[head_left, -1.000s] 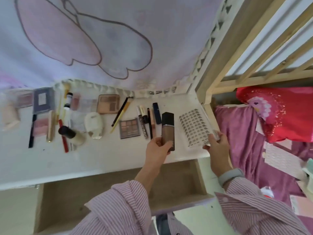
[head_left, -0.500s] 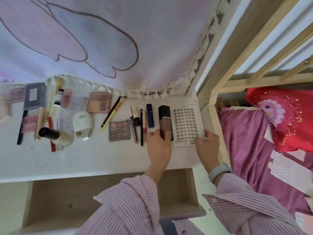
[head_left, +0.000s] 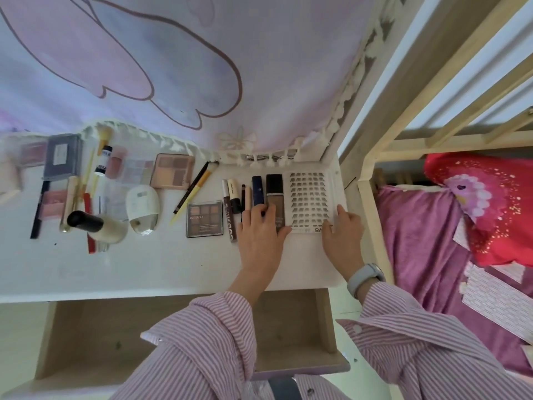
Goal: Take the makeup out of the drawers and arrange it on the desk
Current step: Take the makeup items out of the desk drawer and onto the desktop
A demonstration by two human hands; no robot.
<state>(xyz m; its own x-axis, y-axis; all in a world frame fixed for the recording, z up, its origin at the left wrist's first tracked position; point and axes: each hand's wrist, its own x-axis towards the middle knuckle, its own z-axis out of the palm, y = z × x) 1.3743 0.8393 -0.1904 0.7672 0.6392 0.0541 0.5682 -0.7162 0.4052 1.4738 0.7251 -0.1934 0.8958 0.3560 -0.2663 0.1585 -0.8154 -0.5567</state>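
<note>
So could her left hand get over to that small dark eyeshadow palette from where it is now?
Probably yes. The left hand lies flat over the tubes beside the foundation bottle, and the dark eyeshadow palette sits just to its left on the desk, with only a brown tube between them.

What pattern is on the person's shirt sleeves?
Thin pink and white stripes on the sleeves, head view.

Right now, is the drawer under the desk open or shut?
Open. The drawer is pulled out below the desk edge, its bare wooden bottom showing; no makeup visible inside.
</note>
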